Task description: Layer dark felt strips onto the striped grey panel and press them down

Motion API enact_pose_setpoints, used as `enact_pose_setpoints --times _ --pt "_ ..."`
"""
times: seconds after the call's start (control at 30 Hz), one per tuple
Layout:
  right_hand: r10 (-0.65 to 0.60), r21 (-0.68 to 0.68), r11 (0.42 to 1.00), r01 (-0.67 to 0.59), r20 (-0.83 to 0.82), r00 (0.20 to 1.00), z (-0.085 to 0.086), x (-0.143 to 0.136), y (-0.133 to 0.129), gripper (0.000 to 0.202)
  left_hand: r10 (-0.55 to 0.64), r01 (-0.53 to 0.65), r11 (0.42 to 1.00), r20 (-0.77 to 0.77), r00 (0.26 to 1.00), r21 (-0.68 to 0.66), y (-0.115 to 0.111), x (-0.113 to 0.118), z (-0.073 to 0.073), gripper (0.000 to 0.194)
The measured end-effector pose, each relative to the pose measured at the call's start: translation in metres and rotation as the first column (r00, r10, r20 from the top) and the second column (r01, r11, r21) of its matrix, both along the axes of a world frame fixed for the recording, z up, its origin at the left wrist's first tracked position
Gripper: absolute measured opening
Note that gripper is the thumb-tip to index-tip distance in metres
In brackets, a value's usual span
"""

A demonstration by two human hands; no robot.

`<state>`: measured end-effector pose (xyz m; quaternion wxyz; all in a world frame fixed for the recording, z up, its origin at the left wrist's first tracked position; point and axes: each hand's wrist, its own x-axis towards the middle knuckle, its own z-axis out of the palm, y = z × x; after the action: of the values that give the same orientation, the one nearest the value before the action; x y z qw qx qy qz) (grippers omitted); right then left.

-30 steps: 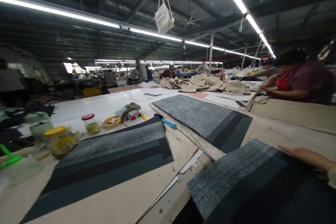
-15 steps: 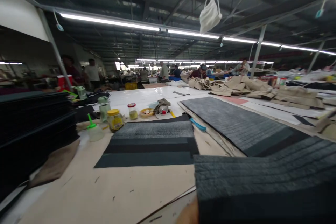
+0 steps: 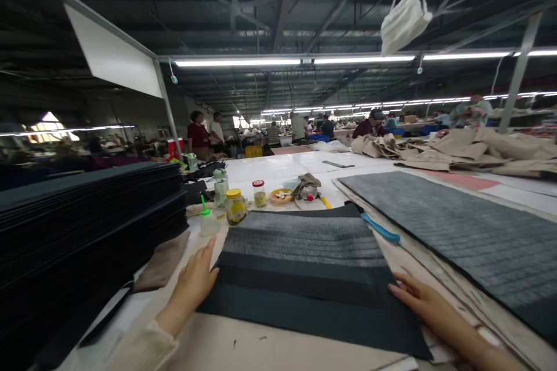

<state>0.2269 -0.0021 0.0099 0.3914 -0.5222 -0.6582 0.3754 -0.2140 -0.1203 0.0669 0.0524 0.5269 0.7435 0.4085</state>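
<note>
A dark panel with a grey, ribbed upper part (image 3: 304, 278) lies flat on the beige-covered table in front of me. At its left edge is my left hand (image 3: 195, 275), fingers apart, the index stretched toward the jars. My right hand (image 3: 413, 295) is at the panel's right edge, its fingertips near or on the border; whether they pinch it is hard to tell. A larger grey ribbed panel (image 3: 439, 214) lies to the right, with a blue strip-like tool (image 3: 380, 228) between the two.
A tall stack of dark sheets (image 3: 87, 232) fills the left. Behind the panel stand a green-tipped bottle (image 3: 209, 221), a yellow-lidded jar (image 3: 235, 208) and a red-lidded jar (image 3: 259, 194). Beige pieces (image 3: 461, 148) are heaped at the back right. Several people are farther off.
The view has turned left. The panel held at the lower right now lies over the smaller panel's place in the middle. Both hands now show beside it.
</note>
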Motion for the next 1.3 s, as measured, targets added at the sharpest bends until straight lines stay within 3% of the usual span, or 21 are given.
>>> enact_pose_setpoints --times 0.07,0.13,0.23,0.3,0.4,0.5,0.6,0.73,0.8,0.87,0.93,1.0,1.13,1.23,1.3 --pt "0.017 0.012 1.0 -0.017 0.034 0.999 -0.018 -0.008 0.005 0.049 -0.146 0.131 0.986 -0.153 0.977 -0.101 0.004 0.024 -0.023 0.057" --pt "0.011 0.017 1.0 -0.011 0.037 0.999 -0.032 -0.005 0.008 0.056 -0.415 0.384 0.907 -0.213 0.885 -0.174 0.008 0.069 -0.035 0.048" --pt "0.006 -0.013 1.0 -0.006 -0.008 1.0 -0.042 0.002 0.01 0.068 -0.728 0.692 0.681 -0.328 0.602 -0.239 0.019 0.153 -0.042 0.042" --pt "0.028 -0.055 0.998 -0.03 -0.035 0.999 -0.042 0.004 0.01 0.071 -0.782 0.763 0.581 -0.455 0.426 -0.284 0.032 0.204 -0.048 0.029" --pt "0.084 -0.115 0.989 -0.089 -0.046 0.995 -0.039 0.002 0.01 0.07 -0.738 0.748 0.583 -0.592 0.325 -0.317 0.052 0.257 -0.065 0.014" --pt "0.102 -0.128 0.986 -0.107 -0.042 0.994 -0.039 0.002 0.011 0.071 -0.71 0.711 0.627 -0.609 0.354 -0.317 0.061 0.286 -0.088 0.013" --pt "0.084 -0.104 0.991 -0.088 -0.043 0.996 -0.042 0.002 0.011 0.068 -0.691 0.672 0.674 -0.582 0.429 -0.306 0.061 0.294 -0.099 0.018" --pt "0.033 -0.071 0.997 -0.036 -0.037 0.999 -0.039 0.003 0.01 0.064 -0.753 0.742 0.616 -0.474 0.456 -0.266 0.057 0.28 -0.082 0.013" --pt "-0.044 0.0 0.999 0.044 -0.029 0.999 -0.032 0.004 0.006 0.058 -0.788 0.783 0.6 -0.289 0.543 -0.166 0.059 0.268 -0.069 0.015" --pt "-0.137 0.127 0.983 0.136 0.001 0.991 -0.023 0.004 -0.003 0.046 -0.775 0.773 0.632 -0.011 0.632 -0.056 0.064 0.258 -0.06 0.022" --pt "-0.17 0.252 0.956 0.15 0.058 0.984 -0.017 0.002 -0.016 0.034 -0.726 0.747 0.665 0.249 0.642 0.013 0.069 0.253 -0.058 0.026" --pt "-0.113 0.305 0.95 0.072 0.121 0.986 -0.015 -0.002 -0.03 0.03 -0.679 0.731 0.678 0.449 0.581 0.08 0.073 0.252 -0.06 0.026" --pt "-0.082 0.277 0.96 0.043 0.131 0.988 -0.023 -0.009 -0.042 0.04 -0.556 0.671 0.704 0.767 0.319 0.232 0.077 0.251 -0.06 0.027" --pt "-0.069 0.251 0.968 0.03 0.148 0.987 -0.027 -0.01 -0.039 0.044 -0.428 0.45 0.841 0.878 0.215 0.3 0.082 0.231 -0.046 0.031" --pt "-0.021 0.267 0.963 -0.031 0.189 0.982 -0.028 -0.01 -0.036 0.034 -0.378 0.209 0.918 0.905 0.197 0.338 0.086 0.197 -0.025 0.025"
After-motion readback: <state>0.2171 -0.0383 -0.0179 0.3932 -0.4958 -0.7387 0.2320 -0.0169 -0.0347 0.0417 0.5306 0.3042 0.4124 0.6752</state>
